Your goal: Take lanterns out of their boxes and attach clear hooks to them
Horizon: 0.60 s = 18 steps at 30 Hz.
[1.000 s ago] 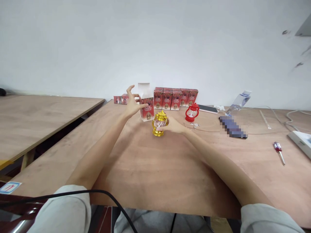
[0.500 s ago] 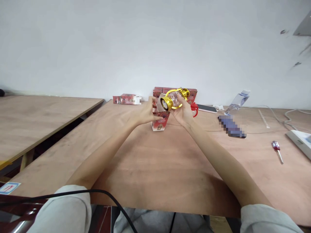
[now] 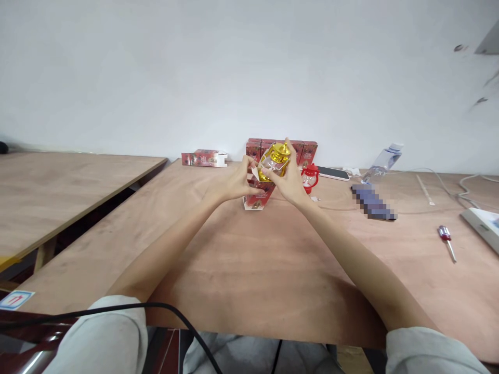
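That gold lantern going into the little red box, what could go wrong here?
The gold lantern sits only partly inside the open red box, which the left hand alone steadies, so the box might tip. The right hand works close to the red lantern and could knock it over.

Two bare hands, a left hand (image 3: pixel 234 183) and a right hand (image 3: pixel 290 182), meet over a wooden table (image 3: pixel 249 270). Two small lanterns are in view: one gold lantern (image 3: pixel 275 160) and one red lantern (image 3: pixel 309 176). One opened red box (image 3: pixel 257 197) sits under the hands. A row of upright red boxes (image 3: pixel 307 150) stands against the wall; its exact number cannot be made out behind the hands. One more red box lying flat (image 3: pixel 202 158) is farther left. There is one screwdriver (image 3: pixel 446 240), one plastic bottle (image 3: pixel 384 160), one phone (image 3: pixel 333 173). A second table (image 3: pixel 58 192) stands to the left.
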Available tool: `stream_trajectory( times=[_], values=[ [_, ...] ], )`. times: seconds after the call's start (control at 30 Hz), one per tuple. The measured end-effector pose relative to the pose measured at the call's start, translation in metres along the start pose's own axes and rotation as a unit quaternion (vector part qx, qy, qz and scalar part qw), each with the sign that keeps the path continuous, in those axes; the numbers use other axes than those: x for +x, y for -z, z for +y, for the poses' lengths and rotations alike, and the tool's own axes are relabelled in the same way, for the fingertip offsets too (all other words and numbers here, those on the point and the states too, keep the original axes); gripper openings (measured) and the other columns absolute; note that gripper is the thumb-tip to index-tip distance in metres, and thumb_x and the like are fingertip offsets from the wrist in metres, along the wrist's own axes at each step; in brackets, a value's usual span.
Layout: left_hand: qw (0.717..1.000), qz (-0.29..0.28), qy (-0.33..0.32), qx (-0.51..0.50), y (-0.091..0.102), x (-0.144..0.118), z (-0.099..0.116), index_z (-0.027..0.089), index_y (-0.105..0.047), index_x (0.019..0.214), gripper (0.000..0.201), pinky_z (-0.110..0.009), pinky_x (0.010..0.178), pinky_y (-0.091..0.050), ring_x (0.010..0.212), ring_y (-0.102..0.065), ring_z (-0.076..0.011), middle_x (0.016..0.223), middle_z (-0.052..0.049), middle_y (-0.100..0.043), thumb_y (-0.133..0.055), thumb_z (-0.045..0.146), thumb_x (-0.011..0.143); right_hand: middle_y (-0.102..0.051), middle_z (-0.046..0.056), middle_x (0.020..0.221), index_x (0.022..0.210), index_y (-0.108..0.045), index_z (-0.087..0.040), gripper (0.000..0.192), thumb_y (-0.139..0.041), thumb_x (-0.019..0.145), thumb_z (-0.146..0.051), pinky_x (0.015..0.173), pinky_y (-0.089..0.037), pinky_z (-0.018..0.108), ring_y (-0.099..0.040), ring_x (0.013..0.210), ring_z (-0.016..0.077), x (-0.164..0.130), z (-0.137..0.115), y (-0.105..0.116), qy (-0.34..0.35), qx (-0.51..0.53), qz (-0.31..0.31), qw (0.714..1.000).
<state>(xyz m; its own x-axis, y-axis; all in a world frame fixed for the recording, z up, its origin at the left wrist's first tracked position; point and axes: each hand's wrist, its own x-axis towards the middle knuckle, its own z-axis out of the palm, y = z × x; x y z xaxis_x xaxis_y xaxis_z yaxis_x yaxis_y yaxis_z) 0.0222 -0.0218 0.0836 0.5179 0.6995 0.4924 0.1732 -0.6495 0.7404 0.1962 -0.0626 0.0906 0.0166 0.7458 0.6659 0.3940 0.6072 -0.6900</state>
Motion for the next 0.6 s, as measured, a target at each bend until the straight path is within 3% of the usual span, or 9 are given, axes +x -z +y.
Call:
stream_trajectory(
  times=[0.2,0.4,0.6],
  values=[
    [0.999,-0.046,-0.023,-0.010,0.0012,0.0007,-0.0046,0.023,-0.030,0.094,0.058,-0.031,0.070,-0.056,0.080,-0.061,-0.0134,0.098,0.000,-0.045,-0.076,0.023,0.059,-0.051,0.007,0.125,0.130,-0.028,-0.029,0.071,-0.067,0.072,-0.044,0.093,-0.042,0.047,-0.052,0.113,0.0280,-0.0010,-0.0074,0.0005,0.022,-0.069,-0.045,0.996],
    [0.999,-0.050,-0.008,-0.010,0.0008,0.0006,-0.0014,0.023,-0.028,0.094,0.056,-0.032,0.069,-0.055,0.081,-0.062,-0.0136,0.105,-0.002,-0.042,-0.075,0.025,0.062,-0.056,0.008,0.112,0.115,-0.038,-0.024,0.064,-0.072,0.064,-0.042,0.090,-0.042,0.048,-0.054,0.105,0.0282,0.0053,-0.0087,0.0011,0.024,-0.100,-0.015,0.995],
    [0.998,-0.052,-0.018,-0.001,0.0014,0.0004,-0.0033,0.023,-0.032,0.094,0.054,-0.032,0.076,-0.054,0.088,-0.060,-0.0150,0.102,-0.001,-0.047,-0.075,0.025,0.061,-0.057,0.006,0.101,0.108,-0.039,-0.023,0.063,-0.074,0.060,-0.041,0.082,-0.045,0.048,-0.056,0.093,0.0270,0.0049,-0.0076,0.0005,-0.010,-0.123,0.008,0.992]
  ],
)
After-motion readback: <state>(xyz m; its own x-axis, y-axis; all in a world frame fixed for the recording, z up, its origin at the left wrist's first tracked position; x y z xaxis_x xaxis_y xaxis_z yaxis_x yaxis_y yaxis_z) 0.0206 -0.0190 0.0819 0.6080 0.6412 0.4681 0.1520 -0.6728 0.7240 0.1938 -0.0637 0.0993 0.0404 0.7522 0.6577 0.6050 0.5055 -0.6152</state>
